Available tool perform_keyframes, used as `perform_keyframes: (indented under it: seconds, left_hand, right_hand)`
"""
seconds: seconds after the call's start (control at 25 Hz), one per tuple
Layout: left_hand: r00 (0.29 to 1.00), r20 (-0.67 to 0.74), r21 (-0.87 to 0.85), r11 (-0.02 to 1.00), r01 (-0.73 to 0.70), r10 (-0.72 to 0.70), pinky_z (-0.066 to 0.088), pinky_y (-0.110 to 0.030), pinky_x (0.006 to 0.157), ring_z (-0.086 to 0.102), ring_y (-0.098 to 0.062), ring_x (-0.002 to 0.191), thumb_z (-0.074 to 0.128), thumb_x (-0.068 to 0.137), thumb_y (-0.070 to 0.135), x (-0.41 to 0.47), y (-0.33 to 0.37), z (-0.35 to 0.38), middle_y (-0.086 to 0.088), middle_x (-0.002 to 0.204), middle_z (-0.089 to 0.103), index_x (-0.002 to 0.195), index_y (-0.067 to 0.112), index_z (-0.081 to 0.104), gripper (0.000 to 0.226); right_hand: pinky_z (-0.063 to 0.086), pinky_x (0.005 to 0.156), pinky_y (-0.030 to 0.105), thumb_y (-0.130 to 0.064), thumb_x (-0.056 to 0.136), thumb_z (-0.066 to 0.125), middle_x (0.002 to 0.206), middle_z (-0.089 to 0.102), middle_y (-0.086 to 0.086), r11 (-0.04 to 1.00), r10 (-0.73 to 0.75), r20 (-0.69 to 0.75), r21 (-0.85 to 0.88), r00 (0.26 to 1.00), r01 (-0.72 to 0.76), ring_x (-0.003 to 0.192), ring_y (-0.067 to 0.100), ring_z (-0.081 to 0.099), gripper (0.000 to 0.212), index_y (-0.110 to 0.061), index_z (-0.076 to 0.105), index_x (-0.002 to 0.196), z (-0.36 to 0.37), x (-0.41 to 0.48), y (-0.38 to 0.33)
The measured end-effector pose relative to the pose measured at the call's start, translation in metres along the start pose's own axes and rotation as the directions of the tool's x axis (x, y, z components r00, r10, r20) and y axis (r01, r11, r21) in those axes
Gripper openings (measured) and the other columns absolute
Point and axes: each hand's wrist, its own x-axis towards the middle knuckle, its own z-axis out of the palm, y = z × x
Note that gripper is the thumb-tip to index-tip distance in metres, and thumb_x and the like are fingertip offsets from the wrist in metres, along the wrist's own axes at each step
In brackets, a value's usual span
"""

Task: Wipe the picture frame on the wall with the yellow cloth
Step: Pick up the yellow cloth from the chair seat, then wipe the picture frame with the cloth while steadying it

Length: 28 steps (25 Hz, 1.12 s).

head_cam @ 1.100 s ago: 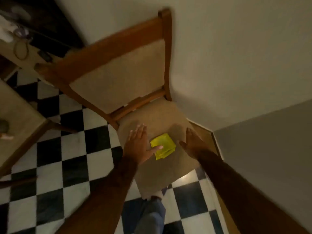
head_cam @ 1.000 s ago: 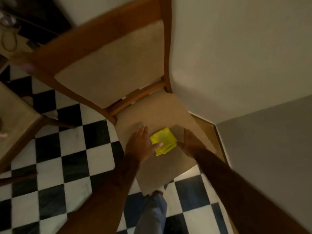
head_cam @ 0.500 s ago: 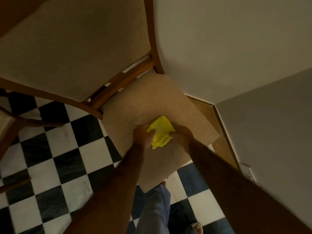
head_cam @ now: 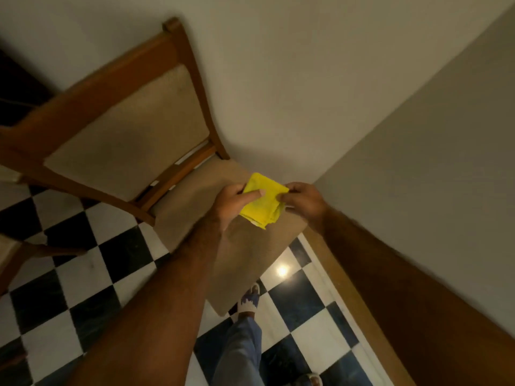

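Here both hands, left hand [head_cam: 229, 204] and right hand [head_cam: 303, 201], pinch the folded yellow cloth [head_cam: 262, 201] above the chair [head_cam: 195, 207]; best gather it into one palm before reaching toward the wall at 12 o'clock.

Yellow cloth [head_cam: 263, 200] between both hands

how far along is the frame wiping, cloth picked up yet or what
Done: the yellow cloth is off the chair seat, held folded above it. In hand: the left hand and the right hand each pinch one side of it. Left: all the wiping. No picture frame shows in this view, only bare wall, so the person has yet to reach it.
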Motion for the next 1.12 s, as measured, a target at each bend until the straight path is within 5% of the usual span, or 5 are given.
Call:
perform_keyframes:
  seconds: [0.08, 0.28, 0.48, 0.76, 1.12]
  left_hand:
    - [0.998, 0.026, -0.038, 0.997, -0.06, 0.061, 0.057, -0.042, 0.079, 0.07, -0.012, 0.077, 0.081, 0.082, 0.025, -0.016, 0.037, 0.02, 0.0, 0.082, 0.076, 0.09, 0.007, 0.077, 0.021]
    - [0.961, 0.151, -0.167, 0.964, -0.207, 0.232, 0.062, -0.042, 0.086, 0.075, -0.028, 0.097, 0.076, 0.088, 0.023, -0.078, 0.136, 0.076, -0.018, 0.113, 0.076, 0.116, 0.0, 0.072, 0.036]
    - [0.898, 0.216, -0.14, 0.922, -0.36, 0.384, 0.061, -0.031, 0.072, 0.076, -0.02, 0.089, 0.079, 0.085, 0.02, -0.136, 0.232, 0.132, -0.01, 0.104, 0.078, 0.114, 0.002, 0.073, 0.034]
    - [0.724, 0.296, -0.167, 0.78, -0.602, 0.623, 0.062, -0.031, 0.068, 0.077, -0.015, 0.084, 0.086, 0.076, 0.022, -0.236, 0.386, 0.228, -0.001, 0.092, 0.081, 0.105, 0.011, 0.076, 0.032]
    - [0.463, 0.355, -0.264, 0.562, -0.784, 0.812, 0.063, -0.036, 0.074, 0.074, -0.016, 0.085, 0.088, 0.074, 0.025, -0.362, 0.534, 0.322, -0.002, 0.096, 0.077, 0.109, 0.01, 0.074, 0.039]
  right_hand:
    - [0.053, 0.094, 0.045, 0.0, 0.089, 0.066, 0.102, 0.064, 0.015, 0.994, -0.08, -0.024, 0.069, 0.997, 0.081, 0.099, 0.028, 0.063, 0.018, -0.006, 0.066, 0.105, -0.025, -0.033, -0.025]
    - [0.059, 0.086, 0.027, -0.011, 0.086, 0.075, 0.126, 0.073, 0.013, 0.974, -0.195, -0.019, 0.118, 0.981, 0.195, 0.112, 0.025, 0.071, 0.044, -0.001, 0.066, 0.128, -0.087, -0.135, -0.078]
    - [0.058, 0.089, 0.033, -0.013, 0.084, 0.078, 0.126, 0.073, 0.015, 0.944, -0.31, -0.163, 0.064, 0.937, 0.323, 0.102, 0.022, 0.071, 0.045, -0.003, 0.068, 0.126, -0.152, -0.233, -0.128]
    - [0.06, 0.07, 0.024, -0.018, 0.082, 0.081, 0.1, 0.077, 0.002, 0.821, -0.544, -0.364, -0.046, 0.756, 0.569, 0.085, 0.014, 0.073, 0.035, -0.01, 0.074, 0.115, -0.249, -0.395, -0.206]
    - [0.061, 0.077, 0.027, -0.018, 0.094, 0.068, 0.111, 0.073, 0.012, 0.641, -0.73, -0.501, -0.27, 0.464, 0.718, 0.093, 0.021, 0.071, 0.036, -0.001, 0.068, 0.125, -0.325, -0.573, -0.274]
